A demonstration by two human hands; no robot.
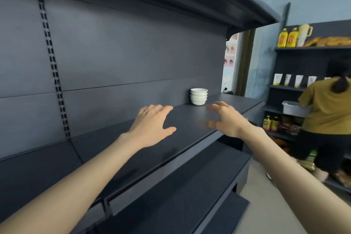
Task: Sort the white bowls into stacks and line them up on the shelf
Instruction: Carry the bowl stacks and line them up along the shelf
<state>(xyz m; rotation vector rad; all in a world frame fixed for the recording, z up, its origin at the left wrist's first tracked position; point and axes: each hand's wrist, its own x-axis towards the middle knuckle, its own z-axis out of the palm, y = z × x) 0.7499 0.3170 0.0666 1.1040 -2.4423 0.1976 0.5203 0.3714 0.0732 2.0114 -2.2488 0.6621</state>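
looks early days tbh, just one stack of white bowls (198,97) parked far right on the shelf (190,119) by the back panel (133,53), left hand (152,125) and right hand (226,119) both spread loose nearer in, gripping nothing, no other bowls in view so can't tell what's left

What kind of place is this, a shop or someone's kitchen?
Most likely a small grocery shop. Its wall holds dark grey metal display shelving with slotted uprights, yellow cooking-oil bottles stand on the far racks, and a stack of white bowls sits on one shelf.
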